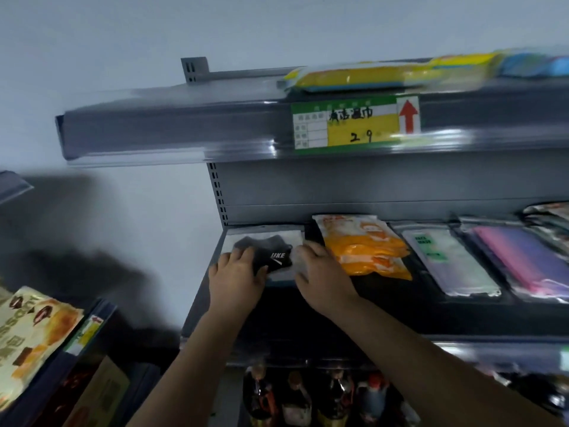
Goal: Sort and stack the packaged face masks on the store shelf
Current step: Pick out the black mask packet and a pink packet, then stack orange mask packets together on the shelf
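Black mask pack [271,254] flat under hands [277,272]

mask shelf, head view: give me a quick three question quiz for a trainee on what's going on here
1. True or false: both hands are on the black mask pack at the left end of the middle shelf.
2. Which pack lies directly to the right of the black one? A) pink and purple pack B) orange pack C) white pack
3. Fill in: the red arrow on the price label points ____.

Key
1. True: the left hand and the right hand flank it, fingers on the pack.
2. B, the orange pack.
3. Up, toward the yellow pack on the top shelf.
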Demonstrator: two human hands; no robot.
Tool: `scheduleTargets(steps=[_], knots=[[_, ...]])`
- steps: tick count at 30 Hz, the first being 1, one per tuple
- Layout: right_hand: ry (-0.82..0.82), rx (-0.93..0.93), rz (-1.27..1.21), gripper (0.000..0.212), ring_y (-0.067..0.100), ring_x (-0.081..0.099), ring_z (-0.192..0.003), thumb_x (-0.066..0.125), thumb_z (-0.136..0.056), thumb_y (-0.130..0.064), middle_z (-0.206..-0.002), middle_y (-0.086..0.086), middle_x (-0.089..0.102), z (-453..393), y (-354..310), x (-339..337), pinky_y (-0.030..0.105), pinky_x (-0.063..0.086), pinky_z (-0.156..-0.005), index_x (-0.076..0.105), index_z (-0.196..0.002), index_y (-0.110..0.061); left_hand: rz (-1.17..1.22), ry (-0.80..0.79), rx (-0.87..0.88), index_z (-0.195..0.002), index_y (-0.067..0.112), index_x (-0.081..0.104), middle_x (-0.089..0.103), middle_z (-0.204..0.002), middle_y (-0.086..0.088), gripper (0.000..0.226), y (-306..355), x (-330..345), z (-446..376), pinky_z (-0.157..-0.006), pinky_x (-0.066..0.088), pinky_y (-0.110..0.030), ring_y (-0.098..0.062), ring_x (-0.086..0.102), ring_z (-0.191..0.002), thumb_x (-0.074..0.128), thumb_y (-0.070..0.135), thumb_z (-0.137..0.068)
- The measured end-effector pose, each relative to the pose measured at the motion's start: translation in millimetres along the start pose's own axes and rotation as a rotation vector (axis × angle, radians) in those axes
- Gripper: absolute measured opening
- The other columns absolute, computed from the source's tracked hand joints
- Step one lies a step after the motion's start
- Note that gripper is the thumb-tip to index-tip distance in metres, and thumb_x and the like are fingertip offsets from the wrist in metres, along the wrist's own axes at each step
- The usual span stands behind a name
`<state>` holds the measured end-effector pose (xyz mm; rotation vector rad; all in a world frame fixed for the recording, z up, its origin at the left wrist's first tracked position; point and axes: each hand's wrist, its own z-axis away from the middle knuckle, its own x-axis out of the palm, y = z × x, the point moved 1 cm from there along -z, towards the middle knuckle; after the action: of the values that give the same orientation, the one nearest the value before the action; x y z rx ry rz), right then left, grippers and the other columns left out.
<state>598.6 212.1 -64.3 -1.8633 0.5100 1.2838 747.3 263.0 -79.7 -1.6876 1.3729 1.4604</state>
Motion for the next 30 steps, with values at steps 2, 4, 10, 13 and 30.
scheduleTargets(steps=[2,4,10,13,30], knots=[[0.010,-0.047,0.157,0.047,0.025,0.026,-0.136,0.045,-0.093,-0.024,-0.146,0.003,0.030,12,5,-21,0.037,0.030,-0.106,0.034,-0.139,-0.015,-0.056,0.029,0.102,-0.119,0.013,0.055,0.059,-0.121,-0.008,0.037,22,-5,1,-0.092,0.037,-0.041,-0.032,0.049,-0.116,0.053,0.036,-0.090],[0.018,-0.042,0.303,0.051,0.029,0.025,-0.136,0.046,-0.093,-0.027,-0.148,0.006,0.029,23,15,-44,0.041,0.028,-0.107,0.031,-0.140,-0.015,-0.090,0.077,0.219,-0.111,0.009,0.063,0.067,-0.105,-0.013,0.038,47,-10,0,-0.081,0.045,-0.046,-0.037,0.060,-0.099,0.063,0.033,-0.082],[0.149,0.093,0.514,0.051,0.036,0.049,-0.116,0.060,-0.081,-0.027,-0.128,0.013,0.053,68,81,-115,0.043,0.038,-0.095,0.048,-0.128,-0.009,-0.143,0.134,0.375,-0.106,0.007,0.067,0.069,-0.095,-0.015,0.046,147,-25,8,-0.074,0.049,-0.048,-0.038,0.063,-0.087,0.078,0.032,-0.069],[0.179,0.175,0.531,0.044,0.036,0.055,-0.107,0.064,-0.078,-0.027,-0.115,0.014,0.060,101,120,-147,0.042,0.042,-0.087,0.057,-0.117,-0.008,-0.121,0.122,0.444,-0.115,0.013,0.063,0.067,-0.107,-0.010,0.045,208,-27,20,-0.082,0.046,-0.047,-0.036,0.060,-0.097,0.069,0.037,-0.077],[0.146,0.470,0.597,0.056,0.029,0.034,-0.132,0.048,-0.091,-0.037,-0.145,0.007,0.036,258,327,-265,0.040,0.032,-0.103,0.031,-0.141,-0.016,-0.066,-0.020,0.650,-0.144,0.020,0.029,0.043,-0.141,-0.003,0.057,479,21,92,-0.102,0.028,-0.039,-0.025,0.037,-0.129,0.036,0.048,-0.095]])
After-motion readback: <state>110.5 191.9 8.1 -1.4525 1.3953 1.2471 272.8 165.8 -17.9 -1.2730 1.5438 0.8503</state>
